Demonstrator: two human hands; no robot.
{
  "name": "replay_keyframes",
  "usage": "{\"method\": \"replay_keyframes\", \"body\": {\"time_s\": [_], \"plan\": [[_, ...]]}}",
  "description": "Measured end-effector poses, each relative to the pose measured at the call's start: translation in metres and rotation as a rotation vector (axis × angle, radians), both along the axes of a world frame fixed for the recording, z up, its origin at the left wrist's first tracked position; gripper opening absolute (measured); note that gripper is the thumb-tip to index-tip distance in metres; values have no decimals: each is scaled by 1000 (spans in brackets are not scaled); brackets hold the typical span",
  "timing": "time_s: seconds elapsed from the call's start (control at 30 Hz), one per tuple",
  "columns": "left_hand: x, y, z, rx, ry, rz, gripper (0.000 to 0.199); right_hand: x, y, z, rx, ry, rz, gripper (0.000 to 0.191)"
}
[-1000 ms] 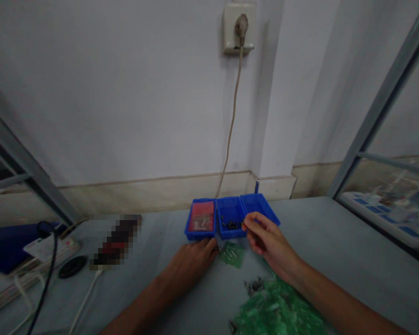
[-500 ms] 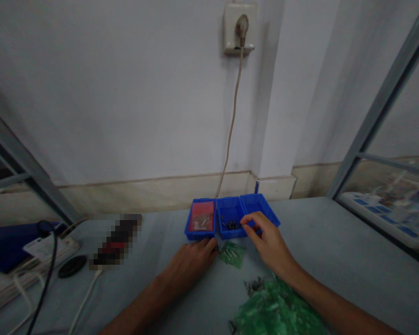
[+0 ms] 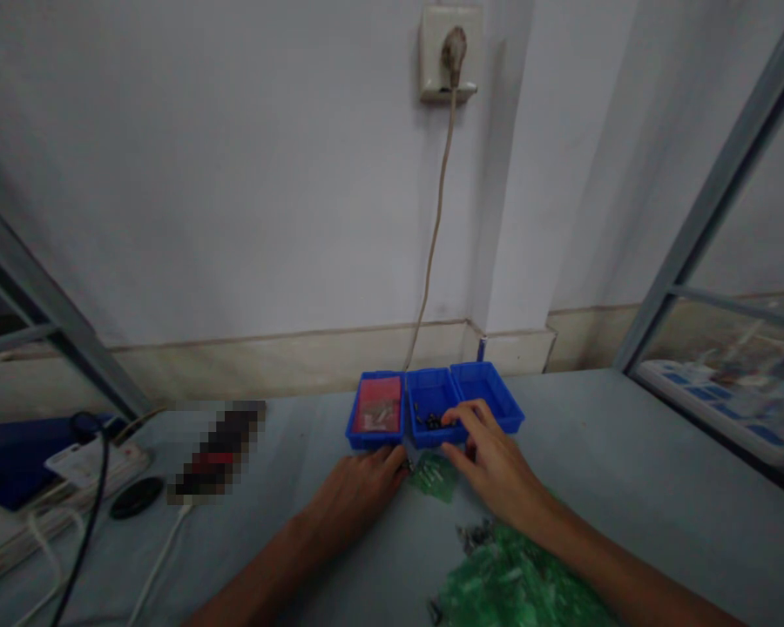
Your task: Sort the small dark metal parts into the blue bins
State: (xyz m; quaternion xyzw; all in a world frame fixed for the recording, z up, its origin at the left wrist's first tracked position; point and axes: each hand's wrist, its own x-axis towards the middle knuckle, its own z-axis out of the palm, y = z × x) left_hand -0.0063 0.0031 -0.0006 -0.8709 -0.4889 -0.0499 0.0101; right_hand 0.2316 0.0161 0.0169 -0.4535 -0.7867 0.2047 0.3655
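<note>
My left hand (image 3: 369, 481) rests on the table with its fingers closed at the left edge of a small green plastic bag (image 3: 436, 483). Several slim metal pieces lie in or on that bag. My right hand (image 3: 490, 461) is over the front of the middle blue bin (image 3: 429, 383), thumb and forefinger apart, nothing visible between them. Small dark parts (image 3: 434, 421) sit at the bottom of this bin. To its left, another blue bin (image 3: 351, 428) has a red packet (image 3: 377, 394) with clear-bagged pieces. The right blue bin (image 3: 490, 392) stands beside them, partly behind my right hand.
A heap of green plastic bags (image 3: 516, 583) lies near my right forearm, with loose metal parts (image 3: 476, 533) beside it. On the left are a blurred-out dark object (image 3: 219, 453), a black round disc (image 3: 137, 498), cables and a power strip (image 3: 127, 461). A wall socket (image 3: 450, 52) is behind.
My right thumb and forefinger have spread from a pinch, and the hand has shifted slightly left and down at the middle bin. My left hand has stayed in place.
</note>
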Motion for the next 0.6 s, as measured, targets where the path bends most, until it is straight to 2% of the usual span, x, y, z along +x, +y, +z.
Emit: {"method": "replay_keyframes", "body": {"time_s": [0.1,0.13,0.2,0.27,0.4,0.6], "plan": [[-1,0,-1,-10,0,6,19,0,-8,8,-69,-77,215,12],[-1,0,-1,-13,4,10,19,1,-10,8,-121,-123,318,15],[-1,0,-1,-14,13,12,18,1,-13,5,-192,-210,513,32],[0,0,-1,-12,22,12,18,1,-15,-1,-198,-269,666,46],[0,-1,2,-20,29,18,20,-1,-14,-13,-188,-313,698,48],[1,-2,4,-28,30,14,19,1,-12,-8,-186,-330,624,33]]}}
